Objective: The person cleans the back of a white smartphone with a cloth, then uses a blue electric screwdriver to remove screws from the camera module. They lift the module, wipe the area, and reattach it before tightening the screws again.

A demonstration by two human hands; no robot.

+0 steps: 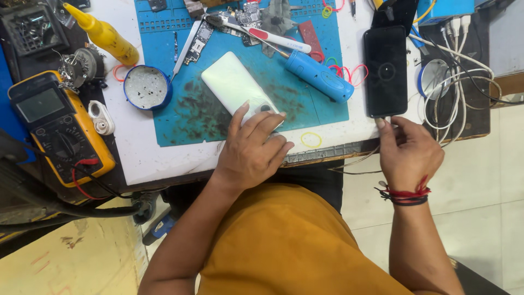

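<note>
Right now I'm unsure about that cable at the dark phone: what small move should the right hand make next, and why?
Probably ease the plug straight in. The right hand pinches the cable end right at the bottom edge of the black phone; whether it is seated cannot be told. The left hand rests on the white phone.

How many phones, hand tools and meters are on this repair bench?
Phones: 2, a white phone under the left hand and a black phone by the right hand.
Blue electric screwdriver: 1
Yellow multimeter: 1
Yellow squeeze bottle: 1
Total: 5
</note>
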